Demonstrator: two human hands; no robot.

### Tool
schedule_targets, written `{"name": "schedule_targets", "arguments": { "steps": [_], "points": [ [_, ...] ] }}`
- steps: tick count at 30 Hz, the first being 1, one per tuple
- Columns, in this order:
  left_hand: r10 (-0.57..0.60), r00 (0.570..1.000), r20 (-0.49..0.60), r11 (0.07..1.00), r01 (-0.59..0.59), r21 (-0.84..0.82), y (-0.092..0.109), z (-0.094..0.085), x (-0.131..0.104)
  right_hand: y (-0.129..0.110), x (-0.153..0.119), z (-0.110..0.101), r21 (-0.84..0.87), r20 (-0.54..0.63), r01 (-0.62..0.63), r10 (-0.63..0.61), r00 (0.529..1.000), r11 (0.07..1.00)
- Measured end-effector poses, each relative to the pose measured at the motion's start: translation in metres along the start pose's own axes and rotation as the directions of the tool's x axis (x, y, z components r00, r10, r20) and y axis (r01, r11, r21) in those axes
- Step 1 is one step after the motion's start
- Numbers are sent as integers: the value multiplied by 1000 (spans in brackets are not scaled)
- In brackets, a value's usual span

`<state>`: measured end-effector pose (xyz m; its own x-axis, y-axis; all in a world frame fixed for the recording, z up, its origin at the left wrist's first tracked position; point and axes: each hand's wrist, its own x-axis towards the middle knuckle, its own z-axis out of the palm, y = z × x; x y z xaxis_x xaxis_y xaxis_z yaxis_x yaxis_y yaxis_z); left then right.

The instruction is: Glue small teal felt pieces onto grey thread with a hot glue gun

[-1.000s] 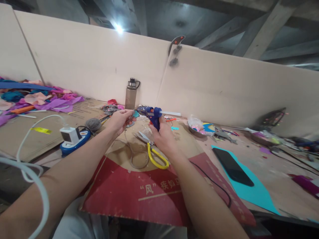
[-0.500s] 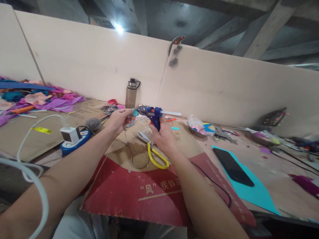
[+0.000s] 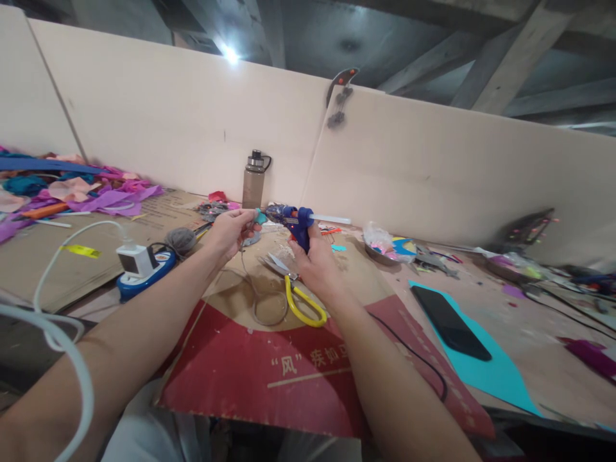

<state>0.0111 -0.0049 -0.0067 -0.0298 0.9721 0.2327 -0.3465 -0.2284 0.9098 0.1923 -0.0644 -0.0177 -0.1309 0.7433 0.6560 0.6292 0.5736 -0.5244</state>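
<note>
My right hand (image 3: pixel 317 260) is wrapped round the handle of a blue glue gun (image 3: pixel 299 224), with a pale glue stick (image 3: pixel 332 219) poking out of its back end. The gun's nozzle points left, close to a small teal piece (image 3: pixel 260 217) pinched in the fingertips of my left hand (image 3: pixel 235 232). Whether the nozzle touches that piece I cannot tell. A thin grey cord (image 3: pixel 255 301) hangs below my left fingers and loops on the cardboard. Under my right wrist lie scissors with yellow handles (image 3: pixel 305 307), their blades apart.
Red-and-brown cardboard (image 3: pixel 231 378) covers the table before me. A bottle (image 3: pixel 253 183) stands by the partition. At left are a blue power strip (image 3: pixel 144 279), grey yarn (image 3: pixel 180 240) and colourful scraps (image 3: pixel 96 192). A black phone (image 3: pixel 450 321) lies on teal sheet (image 3: pixel 510 385) at right.
</note>
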Motion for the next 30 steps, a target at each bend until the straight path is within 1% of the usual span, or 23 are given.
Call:
{"name": "schedule_targets", "arguments": {
  "steps": [9,14,23,27,30],
  "points": [
    [7,999,-40,1000,-8,-11,1,0,1,-1,0,-1,-47,-14,-6,6,1000,999],
    [10,1000,-24,1000,-10,-6,1,-1,1,-2,0,-2,-31,-40,14,-16,999,999],
    [30,999,-13,999,-30,14,-1,-1,2,-1,0,-2,-29,-39,26,-27,999,999],
    [27,999,-28,1000,-27,14,-1,-2,2,-1,0,-2,-28,-54,16,-17,998,999],
    [30,999,-28,999,-30,21,-1,-2,2,-3,-1,-3,-35,-42,0,-2,999,999]
  ]
}}
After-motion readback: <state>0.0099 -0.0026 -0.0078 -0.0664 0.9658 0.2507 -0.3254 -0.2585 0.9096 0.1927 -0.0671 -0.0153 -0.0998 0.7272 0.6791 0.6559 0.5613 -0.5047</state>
